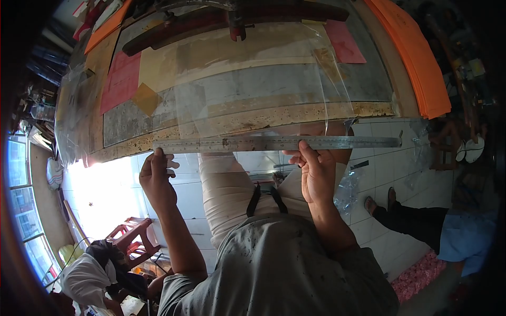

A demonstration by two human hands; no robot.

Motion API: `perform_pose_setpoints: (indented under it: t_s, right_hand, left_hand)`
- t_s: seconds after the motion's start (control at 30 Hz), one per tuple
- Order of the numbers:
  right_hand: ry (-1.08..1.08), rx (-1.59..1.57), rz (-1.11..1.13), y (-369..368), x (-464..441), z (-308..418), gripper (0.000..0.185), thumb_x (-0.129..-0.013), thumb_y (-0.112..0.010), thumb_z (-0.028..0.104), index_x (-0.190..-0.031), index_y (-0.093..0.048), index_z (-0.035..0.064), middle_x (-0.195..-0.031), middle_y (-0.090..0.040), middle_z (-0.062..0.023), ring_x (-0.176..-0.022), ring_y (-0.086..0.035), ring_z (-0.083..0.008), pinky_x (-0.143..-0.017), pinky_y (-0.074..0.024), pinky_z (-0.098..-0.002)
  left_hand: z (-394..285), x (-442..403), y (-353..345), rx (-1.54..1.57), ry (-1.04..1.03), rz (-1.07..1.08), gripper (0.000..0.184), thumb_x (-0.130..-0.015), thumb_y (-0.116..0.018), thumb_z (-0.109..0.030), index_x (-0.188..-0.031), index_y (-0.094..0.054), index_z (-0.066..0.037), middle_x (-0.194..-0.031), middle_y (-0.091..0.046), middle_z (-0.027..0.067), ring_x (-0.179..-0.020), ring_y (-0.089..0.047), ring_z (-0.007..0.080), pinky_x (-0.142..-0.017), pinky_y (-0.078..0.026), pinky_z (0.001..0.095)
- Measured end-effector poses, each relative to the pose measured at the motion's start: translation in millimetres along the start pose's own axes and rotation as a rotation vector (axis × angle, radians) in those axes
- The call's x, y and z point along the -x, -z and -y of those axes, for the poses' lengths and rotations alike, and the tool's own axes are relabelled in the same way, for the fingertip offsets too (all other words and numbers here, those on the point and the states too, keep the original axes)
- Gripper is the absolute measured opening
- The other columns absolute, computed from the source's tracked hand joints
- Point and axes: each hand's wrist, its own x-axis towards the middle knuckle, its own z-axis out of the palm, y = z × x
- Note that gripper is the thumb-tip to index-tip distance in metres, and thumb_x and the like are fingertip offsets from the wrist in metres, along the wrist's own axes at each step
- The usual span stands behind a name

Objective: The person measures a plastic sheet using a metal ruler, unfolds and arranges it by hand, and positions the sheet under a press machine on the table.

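A long metal ruler (253, 143) lies level across the front edge of the worktable, over my lap. My left hand (158, 176) pinches its left end between thumb and fingers. Right of the middle, my right hand (316, 171) grips the ruler with the thumb on top. Clear plastic film (247, 100) spreads over the tabletop and hangs past the front edge by the ruler; whether my fingers also hold the film, I cannot tell.
A red clamp bar (237, 21) crosses the table's far side. Pink sheets (120, 81) and a yellow one (211, 47) lie below the film. Orange sheets (416, 63) hang at right. A red stool (132, 239) and other people (421, 226) are nearby.
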Motion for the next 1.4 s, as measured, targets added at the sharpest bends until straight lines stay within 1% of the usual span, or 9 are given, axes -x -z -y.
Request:
perform_pose_setpoints:
  t_s: [0.43, 0.6, 0.7, 0.73, 0.8, 0.87, 0.97, 1.17, 1.4]
  right_hand:
    - [0.057, -0.02, -0.025, -0.1, -1.5, -2.4, 0.02, -0.1, -0.071, 0.011, -0.117, -0.069, -0.0001, -0.097, -0.077, -0.0097, -0.087, -0.076, -0.021, -0.073, -0.0532, -0.0297]
    - [0.054, 0.034, -0.055, 2.5, -3.0, -0.9, 0.022, -0.103, -0.067, 0.011, -0.121, -0.066, -0.0009, -0.097, -0.076, -0.0095, -0.085, -0.074, -0.0183, -0.071, -0.0527, -0.0279]
    - [0.076, 0.027, -0.062, -3.7, -1.4, 1.1, 0.018, -0.104, -0.064, 0.009, -0.119, -0.065, 0.0003, -0.1, -0.074, -0.0093, -0.085, -0.073, -0.0171, -0.069, -0.0527, -0.0266]
    - [0.08, 0.024, -0.067, -2.7, -1.6, -1.0, 0.02, -0.104, -0.063, 0.009, -0.122, -0.062, 0.0013, -0.098, -0.075, -0.0087, -0.083, -0.073, -0.0162, -0.072, -0.0542, -0.0271]
    - [0.097, 0.02, -0.081, -2.5, -2.6, -3.1, 0.026, -0.104, -0.062, 0.009, -0.128, -0.058, 0.0033, -0.095, -0.076, -0.0075, -0.079, -0.073, -0.0144, -0.079, -0.0571, -0.0281]
    - [0.099, 0.033, -0.111, -3.6, -3.5, -3.6, 0.018, -0.104, -0.061, 0.01, -0.12, -0.063, 0.0025, -0.092, -0.075, -0.0068, -0.079, -0.071, -0.0136, -0.078, -0.0548, -0.0286]
    - [0.087, 0.029, -0.112, -0.2, -5.2, -4.7, 0.013, -0.104, -0.063, 0.012, -0.109, -0.068, 0.002, -0.089, -0.074, -0.0064, -0.081, -0.071, -0.0142, -0.074, -0.0519, -0.0286]
    - [0.123, -0.024, -0.116, 2.4, -5.9, -9.8, 0.013, -0.103, -0.066, 0.017, -0.103, -0.07, 0.0038, -0.087, -0.072, -0.0042, -0.082, -0.07, -0.0145, -0.076, -0.0535, -0.0284]
    - [0.115, -0.019, -0.13, -0.8, -5.6, -8.2, 0.012, -0.103, -0.066, 0.016, -0.102, -0.069, 0.0045, -0.086, -0.072, -0.0037, -0.082, -0.07, -0.0142, -0.078, -0.0558, -0.03]
  left_hand:
    - [1.9, 2.7, -2.2, 0.09, 0.018, -0.008, 0.027, -0.103, -0.069, -0.028, -0.095, -0.072, -0.002, -0.086, -0.075, 0.0069, -0.072, -0.068, 0.0109, -0.06, -0.042, 0.0242]
    - [-2.8, 11.8, -5.3, 0.148, 0.075, 0.006, 0.029, -0.103, -0.07, -0.029, -0.102, -0.072, 0.0, -0.089, -0.076, 0.0083, -0.082, -0.074, 0.0158, -0.062, -0.049, 0.0255]
    - [-7.2, 15.3, -7.7, 0.137, 0.111, -0.027, 0.035, -0.101, -0.07, -0.029, -0.107, -0.072, 0.005, -0.091, -0.075, 0.0107, -0.078, -0.075, 0.0162, -0.06, -0.049, 0.0247]
    - [-6.5, 15.9, -7.1, 0.138, 0.115, -0.024, 0.036, -0.101, -0.07, -0.029, -0.109, -0.072, 0.006, -0.092, -0.075, 0.0115, -0.078, -0.075, 0.0169, -0.06, -0.05, 0.0248]
    - [-8.4, 17.5, -8.1, 0.157, 0.114, -0.036, 0.032, -0.102, -0.072, -0.026, -0.103, -0.074, 0.005, -0.089, -0.076, 0.0119, -0.076, -0.076, 0.0176, -0.058, -0.053, 0.0253]
    - [-6.4, 18.3, -7.4, 0.149, 0.13, -0.027, 0.038, -0.1, -0.072, -0.03, -0.11, -0.072, 0.007, -0.094, -0.076, 0.0132, -0.077, -0.075, 0.0178, -0.059, -0.05, 0.0258]
    - [-10.5, 18.6, -9.1, 0.188, 0.121, -0.056, 0.036, -0.099, -0.074, -0.027, -0.112, -0.071, 0.006, -0.093, -0.076, 0.013, -0.076, -0.075, 0.0172, -0.058, -0.05, 0.0252]
    - [-7.2, 17.0, -5.1, 0.271, 0.058, -0.032, 0.035, -0.097, -0.077, -0.017, -0.121, -0.063, 0.004, -0.091, -0.078, 0.0114, -0.077, -0.077, 0.0169, -0.055, -0.051, 0.0222]
    - [-3.5, 16.1, -4.6, 0.262, 0.056, -0.031, 0.034, -0.098, -0.077, -0.016, -0.122, -0.063, 0.004, -0.089, -0.077, 0.0101, -0.076, -0.076, 0.0157, -0.054, -0.05, 0.0214]
